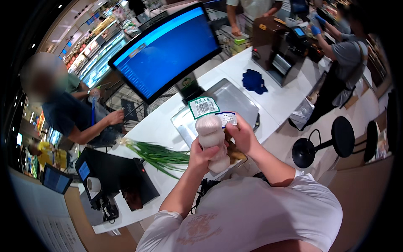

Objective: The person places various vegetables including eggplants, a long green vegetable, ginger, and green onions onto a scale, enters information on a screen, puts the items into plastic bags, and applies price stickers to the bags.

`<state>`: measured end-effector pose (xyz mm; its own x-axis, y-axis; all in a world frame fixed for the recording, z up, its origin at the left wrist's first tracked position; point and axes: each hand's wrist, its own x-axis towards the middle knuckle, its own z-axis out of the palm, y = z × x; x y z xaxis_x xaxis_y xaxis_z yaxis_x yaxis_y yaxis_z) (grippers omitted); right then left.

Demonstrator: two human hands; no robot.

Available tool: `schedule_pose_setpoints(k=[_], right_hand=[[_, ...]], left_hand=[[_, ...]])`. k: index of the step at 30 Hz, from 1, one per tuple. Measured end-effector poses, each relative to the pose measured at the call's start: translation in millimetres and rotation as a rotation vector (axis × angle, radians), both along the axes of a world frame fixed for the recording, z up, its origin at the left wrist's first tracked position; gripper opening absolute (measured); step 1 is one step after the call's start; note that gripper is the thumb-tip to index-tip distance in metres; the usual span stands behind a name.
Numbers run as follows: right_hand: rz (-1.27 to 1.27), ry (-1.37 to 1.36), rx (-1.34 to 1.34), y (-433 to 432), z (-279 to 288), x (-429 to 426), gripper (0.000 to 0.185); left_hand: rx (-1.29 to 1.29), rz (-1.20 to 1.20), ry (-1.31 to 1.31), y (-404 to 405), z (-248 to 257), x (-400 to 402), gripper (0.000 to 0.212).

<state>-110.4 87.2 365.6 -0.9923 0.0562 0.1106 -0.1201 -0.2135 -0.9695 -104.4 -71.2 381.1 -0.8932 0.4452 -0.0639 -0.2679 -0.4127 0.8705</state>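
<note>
A net pack of garlic bulbs (215, 145) is held upright in my left hand (200, 156), its fingers wrapped round the middle. From the top of the net rises a green-edged tag (203, 106) with a barcode. My right hand (242, 135) is just right of the garlic, thumb and fingers pinching a white price label (228, 119) with a blue edge, which lies against the pack. Under both hands lies the steel plate of a counter scale (229, 94). Something brown, partly hidden, lies below my right hand.
Green onions (154, 153) lie on the white counter (138, 126) to the left, near a black label printer (94, 189). A large monitor (170, 50) stands beyond the scale. A dark blue cloth (253, 81) lies right. Across the counter is a person (72, 110); a gloved co-worker (346, 60) stands right.
</note>
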Motion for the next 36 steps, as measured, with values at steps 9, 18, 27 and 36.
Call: schedule_pose_setpoints(k=[9, 18, 27, 36], right_hand=[[-0.373, 0.13, -0.555, 86.0, 0.8, 15.5, 0.022], [-0.761, 0.094, -0.775, 179.9, -54.2, 33.7, 0.02], [-0.838, 0.077, -0.665, 210.1, -83.9, 59.6, 0.021], [-0.734, 0.005, -0.768, 210.7, -89.6, 72.7, 0.018]], left_hand=[[0.115, -0.322, -0.11, 125.4, 12.3, -26.2, 0.048], [-0.03, -0.472, -0.159, 237.4, -33.5, -32.9, 0.037], [-0.024, -0.525, -0.126, 265.0, -54.1, -11.5, 0.037], [0.007, -0.557, -0.132, 257.2, -62.6, -1.9, 0.037]])
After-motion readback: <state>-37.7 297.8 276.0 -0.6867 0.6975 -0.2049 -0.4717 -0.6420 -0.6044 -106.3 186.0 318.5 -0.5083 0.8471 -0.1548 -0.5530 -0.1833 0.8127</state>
